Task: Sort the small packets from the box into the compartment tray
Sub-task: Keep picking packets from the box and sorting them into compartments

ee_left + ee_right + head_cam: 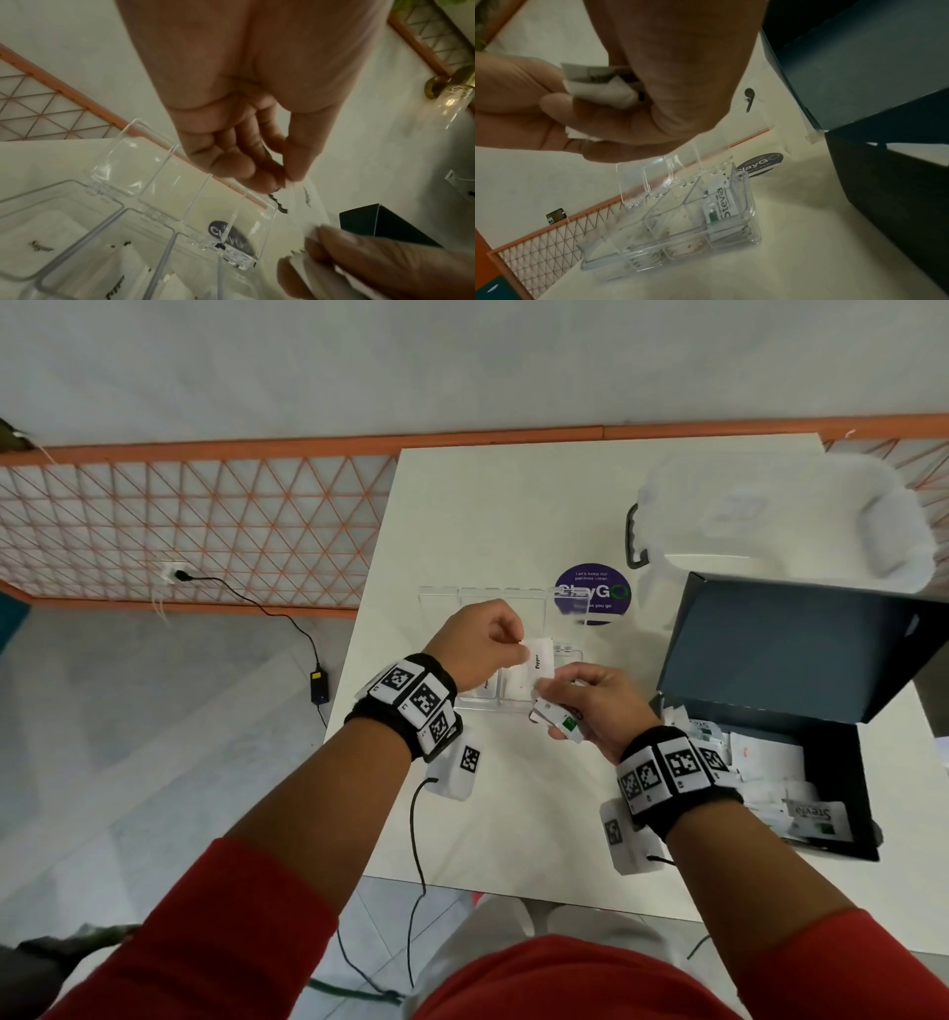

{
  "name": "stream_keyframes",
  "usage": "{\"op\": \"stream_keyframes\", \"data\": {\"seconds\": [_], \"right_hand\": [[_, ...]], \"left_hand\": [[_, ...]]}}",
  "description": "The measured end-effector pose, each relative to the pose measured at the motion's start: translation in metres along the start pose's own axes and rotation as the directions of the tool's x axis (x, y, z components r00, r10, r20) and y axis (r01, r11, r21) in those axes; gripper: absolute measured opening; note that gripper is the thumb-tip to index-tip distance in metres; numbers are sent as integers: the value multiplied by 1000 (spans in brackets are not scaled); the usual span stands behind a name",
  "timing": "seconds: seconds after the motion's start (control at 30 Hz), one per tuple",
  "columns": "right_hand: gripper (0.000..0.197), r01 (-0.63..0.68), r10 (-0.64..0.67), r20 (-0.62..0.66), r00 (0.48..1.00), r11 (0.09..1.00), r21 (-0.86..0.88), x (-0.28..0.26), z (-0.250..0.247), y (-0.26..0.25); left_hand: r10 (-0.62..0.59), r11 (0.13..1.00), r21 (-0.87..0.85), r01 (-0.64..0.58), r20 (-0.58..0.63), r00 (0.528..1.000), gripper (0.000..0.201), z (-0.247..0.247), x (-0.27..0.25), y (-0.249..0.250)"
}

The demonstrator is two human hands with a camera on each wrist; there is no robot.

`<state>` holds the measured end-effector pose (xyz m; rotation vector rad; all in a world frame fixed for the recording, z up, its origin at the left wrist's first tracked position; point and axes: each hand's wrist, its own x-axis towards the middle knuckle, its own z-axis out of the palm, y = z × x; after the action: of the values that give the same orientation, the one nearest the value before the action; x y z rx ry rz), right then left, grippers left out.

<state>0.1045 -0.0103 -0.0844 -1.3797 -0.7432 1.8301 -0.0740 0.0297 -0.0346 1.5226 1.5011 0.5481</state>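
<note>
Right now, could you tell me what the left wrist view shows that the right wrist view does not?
Only the left wrist view shows the left hand pinching a packet and a Sugar packet in the tray. Only the right wrist view shows a Stevia packet in the tray's end compartment and the right hand gripping several packets. Both show the tray, its raised lids, the sticker and the box.

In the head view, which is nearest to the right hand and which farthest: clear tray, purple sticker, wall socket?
From the right hand:
1. Clear tray, just beside its fingers.
2. Purple sticker, farther back on the table.
3. Wall socket, far left on the wall.
</note>
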Motion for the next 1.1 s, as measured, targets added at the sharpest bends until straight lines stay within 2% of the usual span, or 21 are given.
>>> {"op": "stream_keyframes", "data": {"seconds": [0.2,0.4,0.57,0.73,0.8,0.87,0.97,1.1], "right_hand": [[12,-21,21,-6,1000,1000,12,0,7,2],[1,-54,54,-37,998,999,-7,-2,2,8],[3,-79,84,-71,994,994,73,-3,-5,10],[3,-82,86,-58,995,994,75,-4,-7,11],[3,-81,85,-58,995,993,81,-4,-9,11],[4,-80,87,-62,994,992,95,-4,-12,11],[12,-90,98,-47,994,985,150,-6,-16,11],[20,-77,80,-3,997,967,242,-10,-21,13]], "left_hand": [[15,993,-113,-22,-59,998,15,3,0,-15],[-46,998,-43,40,-155,987,26,-10,9,-41],[-88,984,138,113,-173,981,19,-14,21,-60],[-52,945,316,83,-105,993,13,0,30,-78],[-40,902,429,51,-36,999,17,5,34,-84],[-14,805,593,-15,43,999,23,11,37,-89],[45,722,691,-34,3,999,31,14,34,-97],[92,729,683,-35,-47,995,26,9,30,-97]]}}
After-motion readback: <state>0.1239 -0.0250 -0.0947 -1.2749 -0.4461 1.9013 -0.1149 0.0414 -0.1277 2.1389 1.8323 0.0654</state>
